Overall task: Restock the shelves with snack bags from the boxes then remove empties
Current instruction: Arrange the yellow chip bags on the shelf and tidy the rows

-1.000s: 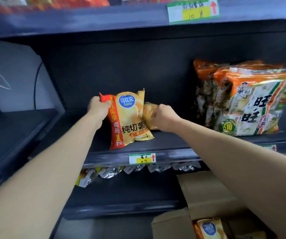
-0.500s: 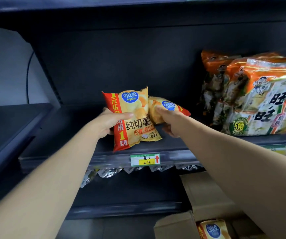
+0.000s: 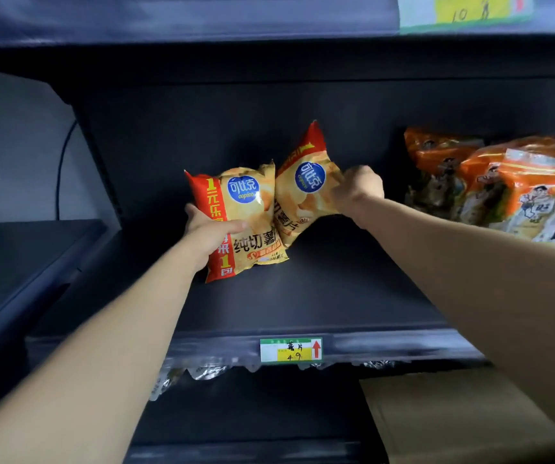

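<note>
Two yellow and red chip bags stand side by side on the dark middle shelf (image 3: pixel 319 296). My left hand (image 3: pixel 209 234) grips the left chip bag (image 3: pixel 247 222) by its lower left side, holding it upright. My right hand (image 3: pixel 356 190) pinches the right chip bag (image 3: pixel 303 192) at its right edge; that bag tilts left and leans against the first one. Both forearms reach in from the bottom corners of the view.
Orange and white rice cracker packs (image 3: pixel 510 185) fill the shelf's right end. A green and yellow price tag (image 3: pixel 290 350) sits on the shelf lip. Silver packets (image 3: pixel 202 371) hang below. A cardboard box flap (image 3: pixel 453 416) lies at the lower right. Another shelf edge (image 3: pixel 202 18) runs overhead.
My right hand has lifted the second bag from lying flat behind the first to a tilted upright stand beside it. My left hand shifted to the first bag's lower left side. The view moved closer.
</note>
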`<control>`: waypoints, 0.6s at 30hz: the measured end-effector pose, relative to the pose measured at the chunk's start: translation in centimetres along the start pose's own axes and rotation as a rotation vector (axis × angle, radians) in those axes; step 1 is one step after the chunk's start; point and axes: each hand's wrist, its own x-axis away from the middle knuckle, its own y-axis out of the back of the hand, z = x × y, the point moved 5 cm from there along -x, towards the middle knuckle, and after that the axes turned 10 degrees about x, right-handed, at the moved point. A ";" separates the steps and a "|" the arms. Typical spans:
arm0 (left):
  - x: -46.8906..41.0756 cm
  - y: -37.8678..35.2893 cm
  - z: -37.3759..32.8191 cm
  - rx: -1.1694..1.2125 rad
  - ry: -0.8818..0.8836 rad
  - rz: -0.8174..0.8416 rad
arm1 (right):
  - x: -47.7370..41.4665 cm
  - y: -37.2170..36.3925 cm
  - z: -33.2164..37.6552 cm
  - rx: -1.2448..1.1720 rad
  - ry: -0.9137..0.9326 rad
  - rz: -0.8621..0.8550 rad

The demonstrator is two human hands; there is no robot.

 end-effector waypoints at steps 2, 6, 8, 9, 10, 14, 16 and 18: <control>-1.0 0.5 0.0 0.004 -0.002 -0.007 | -1.3 0.4 0.8 0.039 0.050 -0.045; -2.9 1.4 0.5 0.032 0.004 0.017 | -3.3 0.7 2.3 0.138 0.142 -0.137; -3.8 1.7 0.9 0.063 -0.002 0.022 | -4.3 0.2 2.7 0.118 0.172 -0.164; -4.3 1.7 1.1 0.076 -0.001 0.015 | -4.7 -0.3 2.8 0.064 0.174 -0.166; -4.7 1.7 1.4 0.087 0.003 0.009 | -4.8 -1.0 2.7 -0.002 0.159 -0.157; -5.7 1.0 2.4 0.065 0.017 0.012 | -3.8 -5.0 0.6 -0.185 -0.014 -0.006; -5.6 0.4 2.8 -0.013 0.021 0.056 | -3.1 -7.4 -0.7 -0.145 -0.046 0.165; -5.5 0.2 3.1 -0.058 0.014 0.082 | -2.4 -9.2 -1.6 -0.105 -0.028 0.291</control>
